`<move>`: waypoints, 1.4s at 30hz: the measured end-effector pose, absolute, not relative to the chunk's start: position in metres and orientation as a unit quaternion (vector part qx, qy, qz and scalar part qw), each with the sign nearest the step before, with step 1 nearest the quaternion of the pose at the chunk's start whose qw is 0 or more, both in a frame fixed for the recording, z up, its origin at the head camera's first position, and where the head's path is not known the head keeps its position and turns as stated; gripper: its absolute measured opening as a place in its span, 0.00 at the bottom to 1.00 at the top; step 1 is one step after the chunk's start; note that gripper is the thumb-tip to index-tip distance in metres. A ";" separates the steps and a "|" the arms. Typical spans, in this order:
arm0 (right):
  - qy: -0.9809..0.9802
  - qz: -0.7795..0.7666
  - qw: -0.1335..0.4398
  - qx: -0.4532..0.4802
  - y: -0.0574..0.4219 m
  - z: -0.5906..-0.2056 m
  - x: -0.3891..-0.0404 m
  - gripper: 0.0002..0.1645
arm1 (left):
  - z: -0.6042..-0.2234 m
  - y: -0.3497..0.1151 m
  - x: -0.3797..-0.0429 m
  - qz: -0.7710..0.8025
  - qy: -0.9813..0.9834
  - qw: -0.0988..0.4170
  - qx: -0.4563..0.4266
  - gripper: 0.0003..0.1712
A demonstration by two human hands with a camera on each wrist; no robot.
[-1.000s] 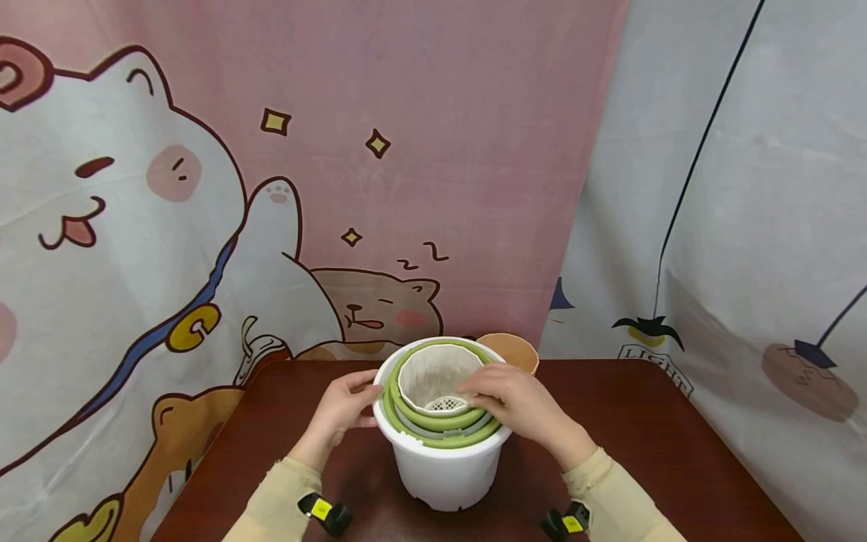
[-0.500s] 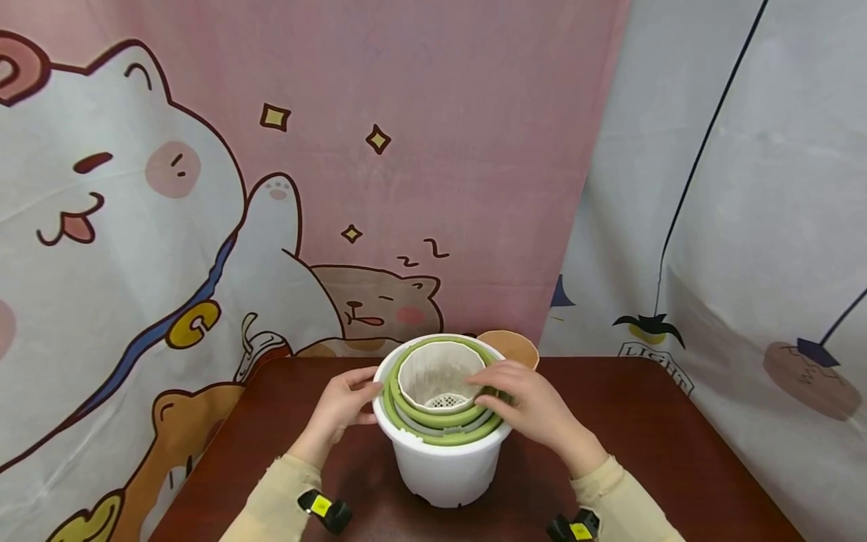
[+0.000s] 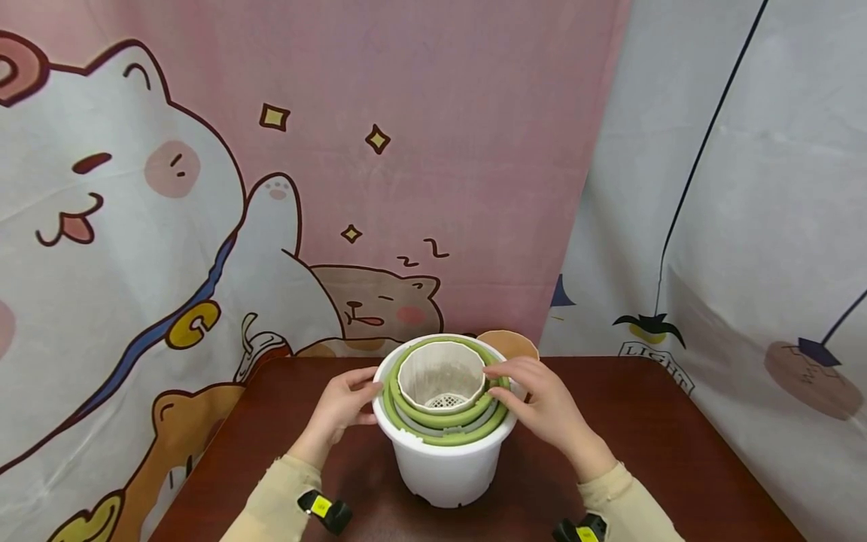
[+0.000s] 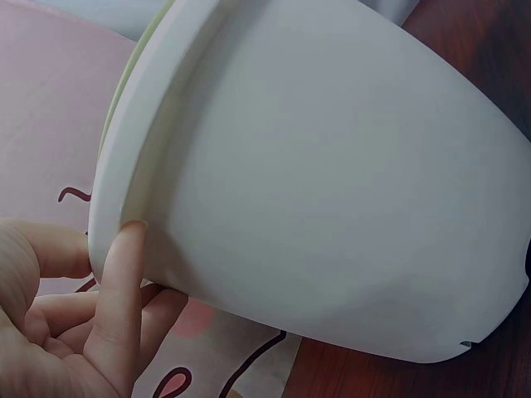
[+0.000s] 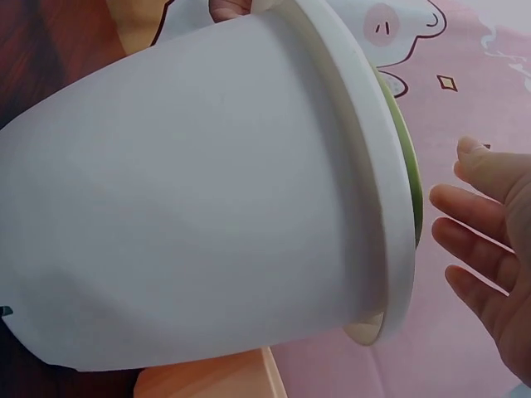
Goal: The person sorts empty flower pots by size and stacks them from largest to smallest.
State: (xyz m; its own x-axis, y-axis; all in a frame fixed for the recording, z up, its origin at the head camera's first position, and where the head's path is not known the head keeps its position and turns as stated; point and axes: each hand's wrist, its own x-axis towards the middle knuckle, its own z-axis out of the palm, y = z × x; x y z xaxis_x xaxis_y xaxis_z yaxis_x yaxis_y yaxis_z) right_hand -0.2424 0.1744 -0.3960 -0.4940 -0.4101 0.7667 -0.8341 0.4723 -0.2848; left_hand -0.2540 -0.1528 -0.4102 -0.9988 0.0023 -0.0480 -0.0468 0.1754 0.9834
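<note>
A large white flower pot [image 3: 447,474] stands upright near the front of the table in the head view. Nested inside it are green-rimmed pots [image 3: 443,439], with a small white pot [image 3: 433,369] innermost, its perforated bottom visible. My left hand [image 3: 344,405] holds the big pot's rim at the left; the left wrist view shows the thumb and fingers [image 4: 121,307] at that rim. Over the right side of the rim is my right hand [image 3: 545,403], its fingers extended and loosely spread. In the right wrist view these fingers [image 5: 477,240] stand apart from the pot, holding nothing.
An orange pot [image 3: 509,344] stands behind the white one, to its right, partly hidden. The dark red-brown table [image 3: 650,436] extends to both sides. A cartoon-printed curtain [image 3: 474,150] hangs behind the table's far edge.
My right hand has drawn back to the right, from the inner white pot's edge to the outer rim. The left hand and the pots stay put.
</note>
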 end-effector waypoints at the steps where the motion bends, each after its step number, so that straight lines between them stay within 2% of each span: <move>1: -0.798 0.337 0.318 0.386 0.176 -0.397 -0.243 0.22 | -0.410 -0.153 -0.254 0.642 0.766 0.019 -0.015 0.22; 11: -0.818 0.338 0.328 0.331 0.188 -0.406 -0.243 0.29 | -0.410 -0.154 -0.254 0.648 0.761 0.019 -0.013 0.22; 23: -0.853 0.334 0.306 0.260 0.205 -0.418 -0.244 0.32 | -0.411 -0.154 -0.254 0.645 0.764 0.018 -0.013 0.22; 42: -0.871 0.329 0.290 0.222 0.231 -0.438 -0.260 0.32 | -0.410 -0.153 -0.255 0.648 0.761 0.020 -0.013 0.22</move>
